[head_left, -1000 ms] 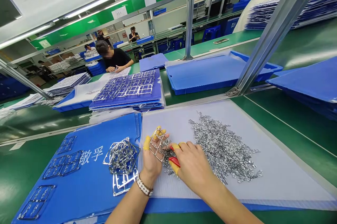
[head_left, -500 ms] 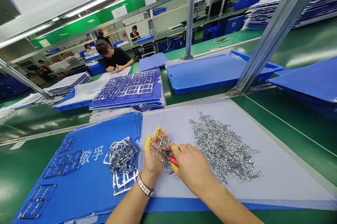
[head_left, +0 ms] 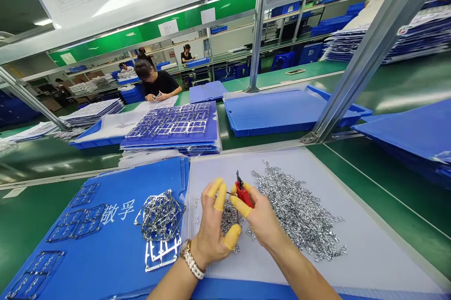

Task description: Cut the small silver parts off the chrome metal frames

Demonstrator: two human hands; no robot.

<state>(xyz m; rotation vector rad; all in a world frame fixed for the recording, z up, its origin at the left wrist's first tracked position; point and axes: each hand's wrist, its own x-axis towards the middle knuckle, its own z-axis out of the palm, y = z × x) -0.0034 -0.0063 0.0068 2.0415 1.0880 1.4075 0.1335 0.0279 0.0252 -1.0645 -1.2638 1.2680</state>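
Factory rm, long green tabletop (head_left: 52, 159) w/ alum. uprights (head_left: 373, 55). Co-worker (head_left: 158, 81) in black top sits further down the line, blue bins on shelves in bg. Nearer: stacked blue sheets (head_left: 169, 142) carrying metal frames, then a blue plastic sheet (head_left: 116, 248) w/ white Chinese characters, a tangle of metal frames (head_left: 162, 215) on it. Just right of that, a pale plastic sheet (head_left: 352, 248) holds a big loose pile of small metal pieces (head_left: 299, 210).

R hand (head_left: 259, 217): grip closed on red-handled cutters (head_left: 243, 195), tips pointing up, over the sheet, between pile & L hand. L hand (head_left: 214, 225): fingers raised, part curled. Small metal clump (head_left: 229, 217) right behind them; view's poor, can't tell if it's held or just lying there. Yellow finger cots (head_left: 220, 196) on both hands, watch-style band (head_left: 192, 258) on L wrist.
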